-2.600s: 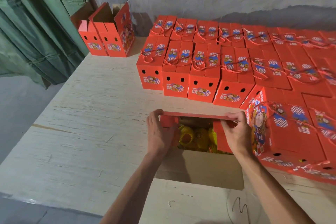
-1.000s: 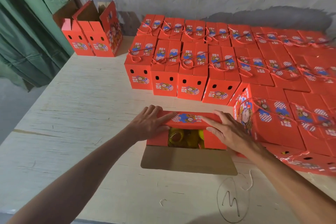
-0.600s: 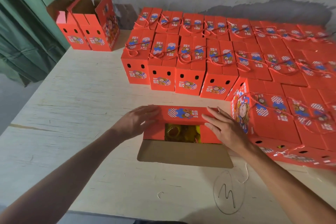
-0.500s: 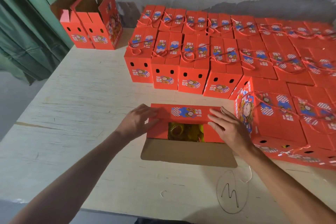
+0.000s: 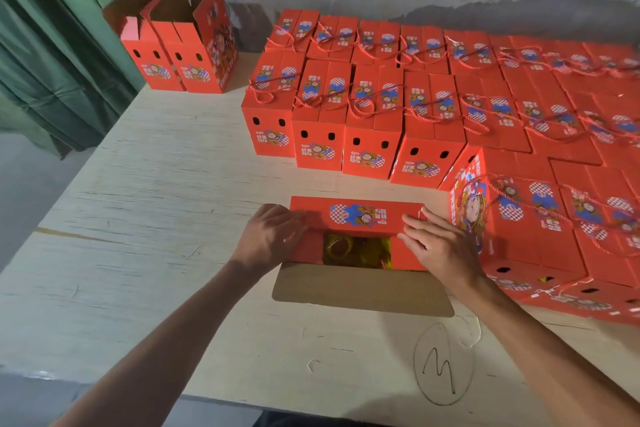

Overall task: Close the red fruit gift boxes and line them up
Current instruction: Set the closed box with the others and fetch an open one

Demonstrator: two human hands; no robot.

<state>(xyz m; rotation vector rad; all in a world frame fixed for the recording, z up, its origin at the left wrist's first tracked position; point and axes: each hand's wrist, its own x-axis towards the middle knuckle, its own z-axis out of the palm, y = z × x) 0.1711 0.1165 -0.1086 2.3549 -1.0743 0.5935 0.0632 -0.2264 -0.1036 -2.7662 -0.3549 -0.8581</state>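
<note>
A red fruit gift box (image 5: 356, 217) stands on the pale table (image 5: 166, 204) in front of me. Its far top flap is folded down flat. Yellow fruit (image 5: 355, 250) shows through the gap that stays uncovered. The near flap (image 5: 360, 291) hangs toward me, brown inside up. My left hand (image 5: 273, 236) presses flat on the box's left end, fingers straight. At the right end my right hand (image 5: 440, 246) lies flat over the side flap. Closed red boxes (image 5: 346, 114) with rope handles stand in rows behind.
Two open-topped red boxes (image 5: 183, 55) stand at the back left corner by a green curtain (image 5: 52, 45). More closed boxes (image 5: 554, 229) crowd the right side, close to my right hand. A pen-drawn circle (image 5: 443, 364) marks the table near its front edge.
The far flap, upright 2.6 s ago, has come down flat over the box. Both hands moved from pinching that flap's corners to lying flat on the box's ends.
</note>
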